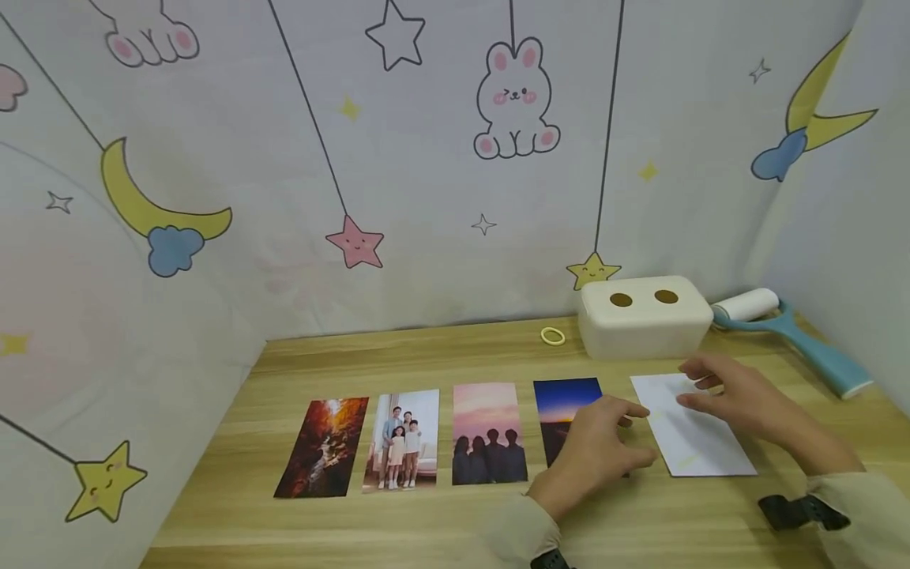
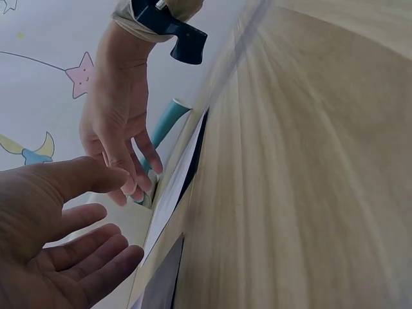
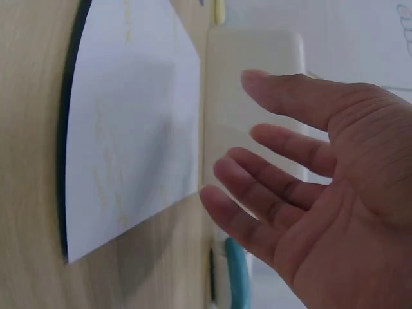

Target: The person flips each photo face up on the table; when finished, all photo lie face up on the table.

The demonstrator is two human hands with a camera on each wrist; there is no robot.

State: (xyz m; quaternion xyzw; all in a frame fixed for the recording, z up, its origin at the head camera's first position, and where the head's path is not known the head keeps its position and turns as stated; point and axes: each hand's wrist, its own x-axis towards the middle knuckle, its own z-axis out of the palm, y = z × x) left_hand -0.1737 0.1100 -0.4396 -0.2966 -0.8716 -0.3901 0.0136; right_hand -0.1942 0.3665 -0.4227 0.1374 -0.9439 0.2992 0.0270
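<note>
A white card [image 1: 693, 435] with faint yellowish marks lies on the table, a dark edge showing beneath it in the right wrist view. Over its right side hovers my right hand [image 1: 739, 399], fingers loosely bent and holding nothing; its spread fingers [image 3: 277, 103] show in the right wrist view. My left hand [image 1: 593, 450] is above the dark blue sunset photo [image 1: 567, 395], partly covering it. Thumb and fingers are apart, with nothing between them, in the left wrist view. Further left lie a pink-sky silhouette photo [image 1: 489, 435], a family photo [image 1: 403, 442] and an autumn stream photo [image 1: 323, 448].
Behind the white card stands a cream box [image 1: 643, 328] with two round holes on top. A pale yellow ring [image 1: 552, 337] lies to its left. A lint roller [image 1: 817, 352] with a blue handle lies at the right. A printed cloth [image 1: 426, 174] hangs behind the wooden table [image 1: 384, 529].
</note>
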